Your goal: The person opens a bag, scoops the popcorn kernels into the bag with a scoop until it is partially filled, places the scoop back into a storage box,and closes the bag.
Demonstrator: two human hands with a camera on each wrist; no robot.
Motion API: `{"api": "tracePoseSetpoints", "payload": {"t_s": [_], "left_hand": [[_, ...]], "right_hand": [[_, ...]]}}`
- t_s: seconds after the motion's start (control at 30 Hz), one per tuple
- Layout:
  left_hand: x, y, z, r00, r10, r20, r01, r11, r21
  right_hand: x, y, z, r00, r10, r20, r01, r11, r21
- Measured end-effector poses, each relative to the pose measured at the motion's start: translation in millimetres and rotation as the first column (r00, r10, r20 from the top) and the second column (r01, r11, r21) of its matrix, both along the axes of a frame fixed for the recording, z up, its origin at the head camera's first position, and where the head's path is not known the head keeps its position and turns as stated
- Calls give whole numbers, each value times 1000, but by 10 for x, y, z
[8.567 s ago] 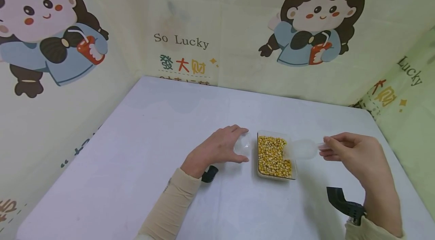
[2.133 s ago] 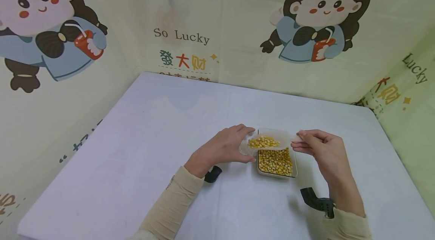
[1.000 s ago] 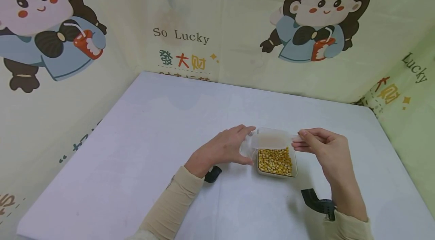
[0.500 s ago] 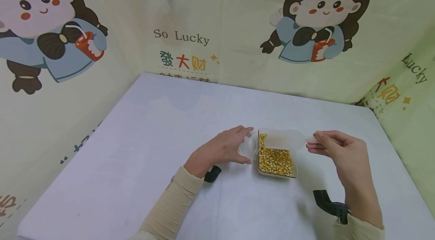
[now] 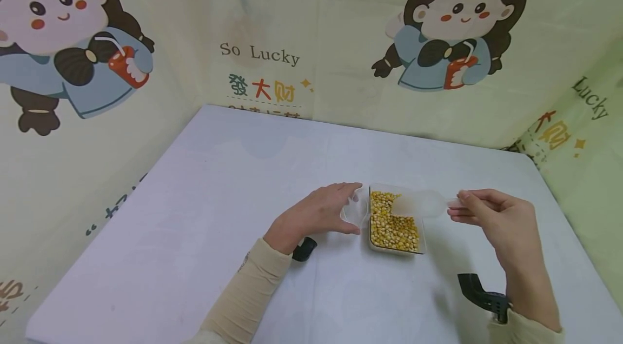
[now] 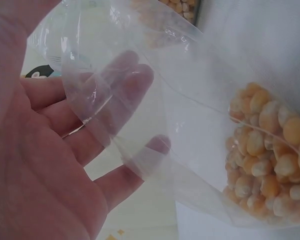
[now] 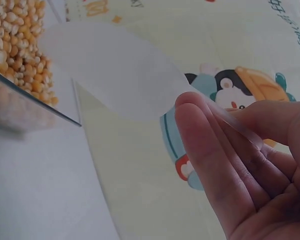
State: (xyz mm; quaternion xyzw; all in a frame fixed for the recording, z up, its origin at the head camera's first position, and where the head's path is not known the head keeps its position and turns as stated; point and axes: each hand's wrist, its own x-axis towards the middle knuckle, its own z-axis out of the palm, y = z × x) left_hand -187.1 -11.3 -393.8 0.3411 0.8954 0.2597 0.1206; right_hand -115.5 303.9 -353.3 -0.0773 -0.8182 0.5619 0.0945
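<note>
My left hand (image 5: 318, 211) has its fingers and thumb spread at the mouth of a clear plastic bag (image 5: 354, 211), stretching it wide. In the left wrist view, fingertips (image 6: 140, 80) show through the plastic, and corn kernels (image 6: 270, 155) lie in the lower part of the bag. My right hand (image 5: 501, 219) pinches the handle of a translucent plastic scoop (image 5: 428, 203), whose bowl is over the back right of a clear rectangular container (image 5: 423, 236) of yellow corn kernels (image 5: 394, 233). No kernels show in the scoop (image 7: 115, 70).
Bag and container stand close together on a white table (image 5: 243, 182). Patterned cloth (image 5: 340, 63) with cartoon figures hangs behind and at both sides. Black wrist mounts (image 5: 482, 295) sit on the forearms.
The scoop held kernels at the bag's mouth two seconds ago; a second ago none showed in it. My right hand has since drawn it rightward over the container. The left hand stays nearly still.
</note>
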Motion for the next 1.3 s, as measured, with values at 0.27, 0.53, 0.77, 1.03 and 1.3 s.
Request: {"api": "tracePoseSetpoints", "payload": {"t_s": [0.27, 0.53, 0.77, 1.03, 1.3], "left_hand": [[4, -4, 7, 1000, 4, 6, -4, 1000, 9], [11, -11, 8, 1000, 2, 5, -2, 1000, 14], [13, -11, 9, 1000, 4, 1, -4, 1000, 7], [14, -14, 12, 1000, 10, 9, -10, 1000, 5], [22, -14, 32, 1000, 11, -3, -11, 1000, 0]], "right_hand": [[6, 17, 54, 1000, 1, 19, -4, 988, 154], [13, 41, 107, 998, 19, 58, -33, 969, 245], [10, 5, 134, 999, 12, 50, -27, 948, 317], [16, -58, 202, 999, -8, 36, -9, 891, 453], [38, -175, 266, 999, -9, 44, -15, 860, 510]]}}
